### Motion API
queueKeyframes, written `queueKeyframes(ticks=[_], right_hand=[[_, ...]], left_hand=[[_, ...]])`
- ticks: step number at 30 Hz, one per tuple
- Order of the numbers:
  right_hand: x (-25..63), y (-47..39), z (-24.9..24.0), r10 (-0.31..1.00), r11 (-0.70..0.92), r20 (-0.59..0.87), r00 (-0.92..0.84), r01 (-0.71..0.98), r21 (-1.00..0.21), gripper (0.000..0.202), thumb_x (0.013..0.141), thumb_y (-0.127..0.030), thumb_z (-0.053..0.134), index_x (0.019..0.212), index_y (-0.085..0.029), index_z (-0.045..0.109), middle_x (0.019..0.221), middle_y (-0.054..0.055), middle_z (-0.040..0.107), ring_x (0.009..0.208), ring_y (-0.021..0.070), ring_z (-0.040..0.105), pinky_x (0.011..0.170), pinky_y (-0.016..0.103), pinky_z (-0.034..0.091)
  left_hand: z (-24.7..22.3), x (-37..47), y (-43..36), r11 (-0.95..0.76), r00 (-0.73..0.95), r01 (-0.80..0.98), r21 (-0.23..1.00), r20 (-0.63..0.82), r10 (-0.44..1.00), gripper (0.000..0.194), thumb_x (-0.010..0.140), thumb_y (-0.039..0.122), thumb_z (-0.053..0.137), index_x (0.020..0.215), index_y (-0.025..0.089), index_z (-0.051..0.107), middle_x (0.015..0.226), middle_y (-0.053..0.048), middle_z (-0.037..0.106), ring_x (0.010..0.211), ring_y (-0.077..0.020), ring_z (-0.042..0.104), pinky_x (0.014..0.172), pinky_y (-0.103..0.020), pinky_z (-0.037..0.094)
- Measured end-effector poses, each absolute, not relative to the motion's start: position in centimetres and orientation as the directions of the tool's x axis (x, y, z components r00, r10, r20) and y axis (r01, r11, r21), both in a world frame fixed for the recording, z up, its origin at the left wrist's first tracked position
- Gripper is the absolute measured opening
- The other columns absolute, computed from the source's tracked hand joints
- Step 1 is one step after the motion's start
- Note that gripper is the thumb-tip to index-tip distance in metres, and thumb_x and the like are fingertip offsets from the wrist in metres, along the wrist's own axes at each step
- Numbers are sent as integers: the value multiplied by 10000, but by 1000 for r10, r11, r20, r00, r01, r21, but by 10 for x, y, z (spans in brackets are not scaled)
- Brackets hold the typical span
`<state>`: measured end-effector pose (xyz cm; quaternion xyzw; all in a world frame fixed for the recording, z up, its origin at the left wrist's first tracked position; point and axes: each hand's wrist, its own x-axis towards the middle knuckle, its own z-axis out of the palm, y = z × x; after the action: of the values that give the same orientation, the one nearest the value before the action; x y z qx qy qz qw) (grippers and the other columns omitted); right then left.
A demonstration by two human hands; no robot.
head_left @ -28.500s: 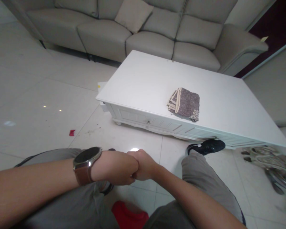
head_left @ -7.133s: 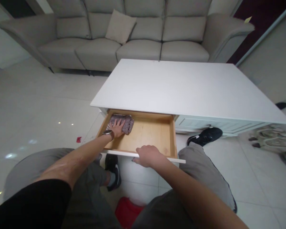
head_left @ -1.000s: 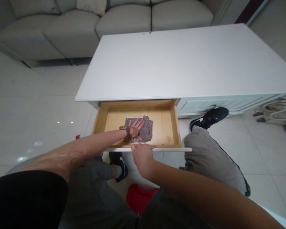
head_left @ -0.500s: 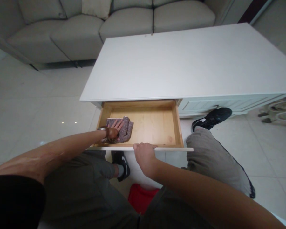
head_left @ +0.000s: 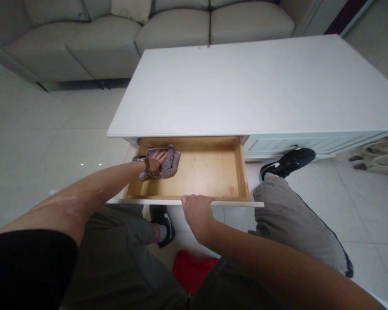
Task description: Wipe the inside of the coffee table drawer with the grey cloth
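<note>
A pulled-out wooden drawer (head_left: 207, 168) juts from the white coffee table (head_left: 233, 90). Inside it, at the left, a folded brown-grey patterned cloth (head_left: 171, 165) lies on the bottom. My left hand (head_left: 155, 164) rests flat on top of this cloth, fingers spread, a watch (head_left: 140, 159) on its wrist. My right hand (head_left: 197, 213) is wrapped over the top edge of the drawer's front panel, near its middle. Its thumb and part of its fingers are hidden from me.
Beyond the table stands a grey sofa (head_left: 177, 30) with cushions. My shoe (head_left: 287, 162) is beside the table's closed right-hand drawer front. Something red (head_left: 192, 269) sits on the floor below me. At far right is an ornate pale furniture piece (head_left: 381, 153).
My left hand and the cloth under it have slid toward the back of the drawer, baring a strip of wood near the front. My right hand stays on the drawer front.
</note>
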<state>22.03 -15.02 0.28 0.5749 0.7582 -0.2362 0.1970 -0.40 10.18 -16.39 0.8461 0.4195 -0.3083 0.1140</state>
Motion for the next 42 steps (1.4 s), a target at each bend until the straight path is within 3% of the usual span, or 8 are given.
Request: queueKeyframes(ticks=[4, 7, 16, 22, 30, 35, 42], right_hand=[[220, -150, 2, 781, 237, -564, -270, 962, -132, 414, 956, -44, 405, 1310, -101, 613, 1114, 239, 739, 1006, 383, 744, 822, 669, 591], [219, -150, 1, 779, 245, -571, -259, 964, -103, 415, 963, -44, 393, 1314, -99, 607, 1108, 233, 740, 1016, 376, 743, 827, 660, 593], [214, -155, 1, 777, 218, -583, -237, 970, -104, 427, 963, -28, 381, 1318, -96, 608, 1098, 263, 733, 1031, 375, 741, 843, 682, 574], [212, -157, -2, 787, 208, -577, -218, 974, -85, 427, 955, -24, 376, 1309, -81, 607, 1106, 277, 728, 1043, 378, 739, 852, 672, 576], [210, -159, -4, 786, 268, -574, -230, 963, -19, 433, 942, -23, 386, 1316, -82, 598, 1128, 294, 724, 1032, 383, 744, 837, 658, 588], [211, -156, -2, 758, 303, -603, -250, 953, -14, 435, 929, -30, 430, 1322, 7, 614, 1177, 348, 696, 1086, 431, 718, 834, 661, 591], [211, -154, -1, 766, 301, -593, -247, 954, -9, 460, 880, 24, 442, 1295, 54, 640, 1103, 343, 723, 1027, 425, 739, 801, 636, 614]], left_hand=[[-160, -4, 124, -655, 554, 756, 24, -558, 618, 1204, 701, 488, 765, 1633, 42, 146, 1723, -207, 96, 1561, -404, 72, 1248, -471, 171], [-160, -7, 129, -681, 606, 728, 78, -535, 588, 1177, 736, 485, 764, 1606, -26, 159, 1717, -232, 83, 1547, -391, 82, 1259, -455, 128], [-152, 7, 109, -554, 455, 831, 48, -633, 626, 1228, 770, 558, 712, 1661, 181, -42, 1728, -197, -75, 1563, -474, -62, 1165, -731, 169], [-152, 61, 92, -558, 490, 824, 101, -621, 612, 1251, 761, 639, 677, 1652, 249, -110, 1726, -160, -131, 1557, -480, -123, 1164, -758, 102], [-156, 203, 55, -565, 570, 800, 205, -553, 608, 1195, 796, 674, 658, 1652, 310, -92, 1736, -80, -136, 1560, -440, -168, 1176, -759, 25], [-160, 288, 31, -576, 618, 775, 261, -504, 603, 1166, 801, 695, 637, 1655, 319, -61, 1741, -27, -110, 1564, -408, -187, 1189, -745, -35], [-164, 298, 13, -565, 627, 768, 302, -530, 570, 1179, 817, 697, 595, 1640, 269, -134, 1715, -29, -177, 1537, -389, -274, 1169, -754, -117]])
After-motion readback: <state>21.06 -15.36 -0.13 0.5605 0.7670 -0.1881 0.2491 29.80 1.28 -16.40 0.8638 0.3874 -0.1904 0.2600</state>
